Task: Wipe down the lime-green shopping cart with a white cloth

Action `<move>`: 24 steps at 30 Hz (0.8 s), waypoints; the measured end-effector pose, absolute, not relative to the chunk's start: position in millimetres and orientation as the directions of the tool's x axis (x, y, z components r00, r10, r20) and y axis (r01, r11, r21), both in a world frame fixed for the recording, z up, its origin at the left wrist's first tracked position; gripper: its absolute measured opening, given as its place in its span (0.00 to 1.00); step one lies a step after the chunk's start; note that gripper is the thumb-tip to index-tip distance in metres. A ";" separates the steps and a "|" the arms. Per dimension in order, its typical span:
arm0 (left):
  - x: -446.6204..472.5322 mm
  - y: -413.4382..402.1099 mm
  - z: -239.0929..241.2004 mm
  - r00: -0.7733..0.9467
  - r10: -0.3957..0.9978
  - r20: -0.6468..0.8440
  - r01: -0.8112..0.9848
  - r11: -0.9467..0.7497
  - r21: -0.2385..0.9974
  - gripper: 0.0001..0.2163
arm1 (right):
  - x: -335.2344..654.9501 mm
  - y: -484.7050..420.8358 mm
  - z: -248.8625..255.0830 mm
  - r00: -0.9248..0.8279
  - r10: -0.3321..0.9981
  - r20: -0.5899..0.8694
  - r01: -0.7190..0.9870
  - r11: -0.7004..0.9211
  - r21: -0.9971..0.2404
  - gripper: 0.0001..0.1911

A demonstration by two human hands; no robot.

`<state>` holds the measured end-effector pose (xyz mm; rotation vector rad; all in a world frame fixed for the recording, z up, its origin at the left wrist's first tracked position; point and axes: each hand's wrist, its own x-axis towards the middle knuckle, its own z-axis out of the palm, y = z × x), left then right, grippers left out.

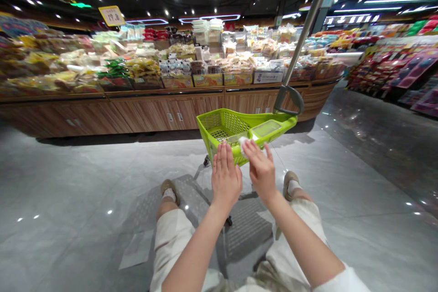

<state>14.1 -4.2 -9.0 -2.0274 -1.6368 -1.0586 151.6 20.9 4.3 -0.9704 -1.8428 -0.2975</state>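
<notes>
A lime green shopping basket (208, 125) on wheels stands on the grey floor just ahead of my feet. My left hand (225, 178) is stretched out flat, fingers together, at the basket's near rim. My right hand (262, 168) reaches beside it, its fingers pinched on a small white item (243, 143) over the basket's edge. A clear lidded container (266, 128) lies in the right side of the basket. The basket's long grey handle (304, 32) rises up to the right.
A long wooden display counter (164, 112) piled with packaged snacks runs across the back, with a yellow price sign (112, 15) above. More shelves (404, 68) line the right aisle. Glossy grey floor (68, 182) spreads to the left and right.
</notes>
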 end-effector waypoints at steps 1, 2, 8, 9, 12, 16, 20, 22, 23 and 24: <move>14.3 -4.1 -9.1 0.064 0.694 0.717 0.939 -0.285 0.192 0.35 | 149.0 18.6 3.8 -0.271 0.469 0.841 0.694 0.700 -0.167 0.30; 14.1 -4.2 -9.0 0.064 0.693 0.718 0.939 -0.285 0.192 0.35 | 148.0 17.6 3.5 -0.328 0.452 0.830 0.665 0.734 -0.136 0.31; 12.9 -5.6 -6.5 0.083 0.707 0.703 0.932 -0.305 0.197 0.34 | 159.7 32.0 5.2 -0.050 0.509 0.859 0.767 0.571 -0.293 0.30; 13.3 -5.5 -6.7 0.079 0.706 0.704 0.932 -0.302 0.198 0.35 | 156.4 30.7 5.0 -0.048 0.506 0.861 0.764 0.575 -0.295 0.30; 13.7 -4.7 -8.2 0.068 0.702 0.709 0.937 -0.288 0.196 0.35 | 141.0 19.7 3.7 -0.212 0.465 0.859 0.694 0.691 -0.202 0.29; 11.5 -5.2 -7.6 0.077 0.706 0.704 0.939 -0.288 0.186 0.35 | 144.9 21.7 4.8 -0.248 0.465 0.850 0.696 0.696 -0.177 0.29; 12.2 -5.6 -5.7 0.086 0.709 0.700 0.936 -0.299 0.187 0.35 | 156.3 31.2 7.5 -0.034 0.517 0.855 0.780 0.548 -0.300 0.30; 13.3 -5.2 -6.0 0.076 0.704 0.706 0.934 -0.298 0.196 0.35 | 150.9 26.0 7.9 -0.133 0.511 0.849 0.756 0.606 -0.246 0.30; 13.5 -5.1 -6.3 0.070 0.700 0.711 0.934 -0.297 0.200 0.35 | 147.5 22.5 7.7 -0.217 0.496 0.841 0.732 0.652 -0.196 0.29; 13.4 -5.1 -6.6 0.066 0.698 0.713 0.934 -0.294 0.202 0.35 | 145.2 19.9 7.6 -0.288 0.477 0.830 0.710 0.688 -0.149 0.29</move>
